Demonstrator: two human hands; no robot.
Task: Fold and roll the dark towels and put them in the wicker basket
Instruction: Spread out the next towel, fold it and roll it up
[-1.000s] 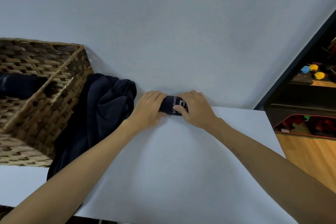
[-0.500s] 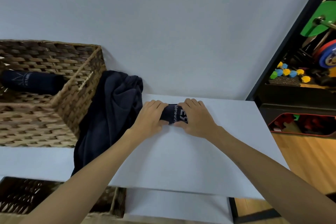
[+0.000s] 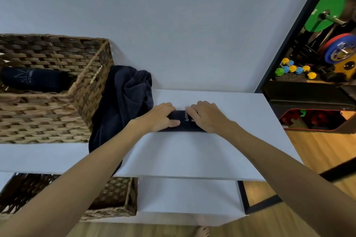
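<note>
A dark navy rolled towel (image 3: 183,122) with pale lettering lies on the white shelf top (image 3: 192,152). My left hand (image 3: 160,116) clasps its left end and my right hand (image 3: 205,116) covers its right end, fingers curled over the roll. A heap of loose dark towels (image 3: 125,100) sits just left of my hands, draped toward the shelf's front edge. Left of the heap stands the wicker basket (image 3: 90,90), with one rolled dark towel (image 3: 34,79) lying inside it.
A white wall rises directly behind the shelf. A second wicker basket (image 3: 115,196) sits on a lower shelf level. To the right, a black frame, weight plates (image 3: 325,13) and coloured dumbbells (image 3: 294,69) stand over a wooden floor.
The view has tilted down, showing the lower shelf and basket. My hands stay on the rolled towel, which has turned slightly so less lettering shows.
</note>
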